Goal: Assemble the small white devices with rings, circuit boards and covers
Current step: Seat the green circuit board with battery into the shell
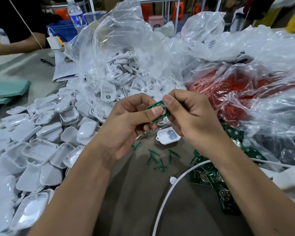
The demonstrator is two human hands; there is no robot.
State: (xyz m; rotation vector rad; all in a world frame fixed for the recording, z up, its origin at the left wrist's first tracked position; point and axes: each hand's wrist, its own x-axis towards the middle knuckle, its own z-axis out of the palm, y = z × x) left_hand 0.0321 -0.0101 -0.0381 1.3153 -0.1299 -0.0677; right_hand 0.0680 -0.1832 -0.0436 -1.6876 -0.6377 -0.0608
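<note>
A green circuit board (157, 106) with a round silver cell is held above the table between both hands. My left hand (131, 121) pinches its near end with thumb and fingers. My right hand (191, 114) pinches its far end, thumb on top. Just below them an open white device shell (168, 135) with a grey pad inside lies on the table. More green circuit boards (211, 179) lie at the right under my right forearm. A big heap of white covers (37, 147) fills the left side.
Clear plastic bags (126, 57) of white shells stand behind my hands; another bag holds red parts (228, 92). Snapped green board strips (156, 157) litter the table. A white cable (169, 193) curves across the front. Another person's arm (15, 45), a water bottle (76, 16) and papers (63, 68) are at the back left.
</note>
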